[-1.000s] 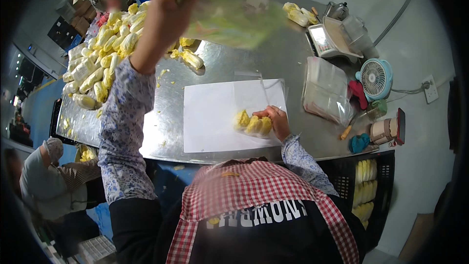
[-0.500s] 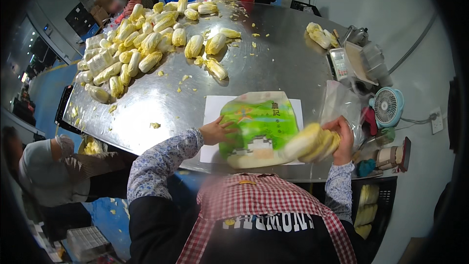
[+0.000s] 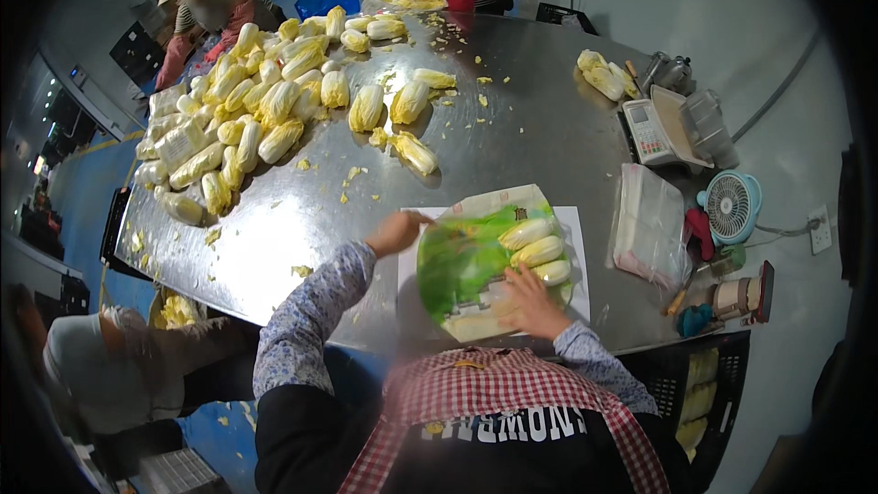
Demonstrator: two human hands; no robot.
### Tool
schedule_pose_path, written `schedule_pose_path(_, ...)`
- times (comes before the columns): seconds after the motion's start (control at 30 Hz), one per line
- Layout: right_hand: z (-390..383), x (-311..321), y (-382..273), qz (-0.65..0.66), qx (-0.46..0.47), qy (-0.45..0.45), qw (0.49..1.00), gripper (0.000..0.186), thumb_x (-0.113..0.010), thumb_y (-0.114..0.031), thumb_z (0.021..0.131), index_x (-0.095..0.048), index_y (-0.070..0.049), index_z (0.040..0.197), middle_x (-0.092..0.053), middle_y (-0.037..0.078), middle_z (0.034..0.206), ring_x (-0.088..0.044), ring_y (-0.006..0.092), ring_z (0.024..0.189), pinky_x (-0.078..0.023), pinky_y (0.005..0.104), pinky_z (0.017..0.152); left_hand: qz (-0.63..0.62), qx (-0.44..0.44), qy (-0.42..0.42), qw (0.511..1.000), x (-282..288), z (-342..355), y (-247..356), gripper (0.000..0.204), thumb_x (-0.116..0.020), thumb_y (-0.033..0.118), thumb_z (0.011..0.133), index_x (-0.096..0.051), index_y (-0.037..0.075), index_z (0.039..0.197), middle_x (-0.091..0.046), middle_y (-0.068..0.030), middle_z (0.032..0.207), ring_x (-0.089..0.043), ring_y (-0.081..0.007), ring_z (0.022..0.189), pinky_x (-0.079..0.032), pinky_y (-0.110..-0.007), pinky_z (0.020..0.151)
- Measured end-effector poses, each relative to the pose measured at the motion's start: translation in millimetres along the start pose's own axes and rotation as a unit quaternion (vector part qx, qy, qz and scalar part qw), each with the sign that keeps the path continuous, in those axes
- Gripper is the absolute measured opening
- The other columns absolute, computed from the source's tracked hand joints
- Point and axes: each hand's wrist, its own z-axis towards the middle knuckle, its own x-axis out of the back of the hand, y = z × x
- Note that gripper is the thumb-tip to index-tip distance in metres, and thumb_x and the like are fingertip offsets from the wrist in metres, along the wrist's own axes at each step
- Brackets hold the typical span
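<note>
A printed green plastic bag [image 3: 457, 265] lies on a white sheet [image 3: 580, 293] at the near edge of the metal table. Three small pale yellow Chinese cabbages [image 3: 538, 251] rest side by side at its right part; I cannot tell whether they are in it or on it. My right hand [image 3: 532, 304] is open, fingers spread over the bag and touching the nearest cabbage. At the bag's upper left edge my left hand [image 3: 395, 232] is closed, its fingertips pinching the edge, slightly blurred.
A large cabbage heap [image 3: 247, 110] covers the table's [image 3: 530, 137] far left. Clear plastic bags [image 3: 647, 224], a scale [image 3: 646, 131] and a small fan [image 3: 732, 205] stand along the right side. Co-workers are at the far side and at the left.
The cabbages that my right hand held at the bag's right side now lie at the bag, and that hand has opened over it. My left hand has gone from lying flat to pinching higher up.
</note>
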Motion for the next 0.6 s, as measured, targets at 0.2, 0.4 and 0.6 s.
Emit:
schedule_pose_path(0.2,12,-1,-18,0.123,-0.201,0.032,0.971,0.048,-0.065,-0.036,0.081,-0.053,-0.002,0.112,-0.054,0.018,0.114,-0.053,0.0341,0.106,-0.045,0.0416,0.086,0.218,0.033,0.035,0.975,78,85,-36,0.057,-0.048,-0.003,0.075,-0.046,0.011,0.130,-0.049,-0.0161,0.129,-0.048,-0.0348,0.116,-0.041,-0.047,0.092)
schedule_pose_path(0.4,33,-45,-39,-0.010,-0.217,-0.154,0.964,0.047,-0.063,-0.034,0.084,-0.049,-0.001,0.114,-0.058,0.018,0.098,-0.059,0.0340,0.080,-0.048,0.0418,0.066,0.388,0.072,-0.102,0.913,47,142,-73,0.055,-0.059,0.013,0.080,-0.046,0.023,0.133,-0.046,-0.0090,0.132,-0.039,-0.0298,0.126,-0.034,-0.056,0.095)
schedule_pose_path(0.6,8,-77,-10,0.120,-0.225,-0.026,0.967,0.029,-0.054,-0.029,0.089,-0.054,-0.009,0.110,-0.058,0.015,0.093,-0.059,0.0349,0.079,-0.048,0.0431,0.067,0.273,0.157,0.052,0.948,50,124,-77,0.039,-0.070,0.028,0.069,-0.060,0.013,0.104,-0.056,-0.0139,0.107,-0.054,-0.0342,0.101,-0.045,-0.049,0.083)
